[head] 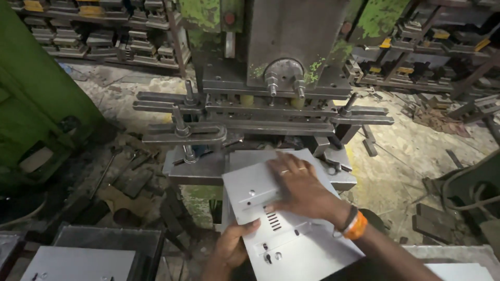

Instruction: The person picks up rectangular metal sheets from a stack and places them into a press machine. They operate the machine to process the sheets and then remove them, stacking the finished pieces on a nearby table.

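Two hands hold a grey metal panel [291, 229]; right hand [297, 184] pressed flat; left hand [232, 244] seemingly pinching its edge.

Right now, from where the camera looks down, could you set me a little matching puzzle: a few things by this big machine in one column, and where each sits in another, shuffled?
Things:
1. Right hand
2. Left hand
3. Orange wristband
4. Stack of grey sheets

Places:
A. bottom left corner, beside the press
B. flat on top of the punched metal plate
C. gripping the plate's near left edge
D. around the right wrist

Pairs: 1-B, 2-C, 3-D, 4-A
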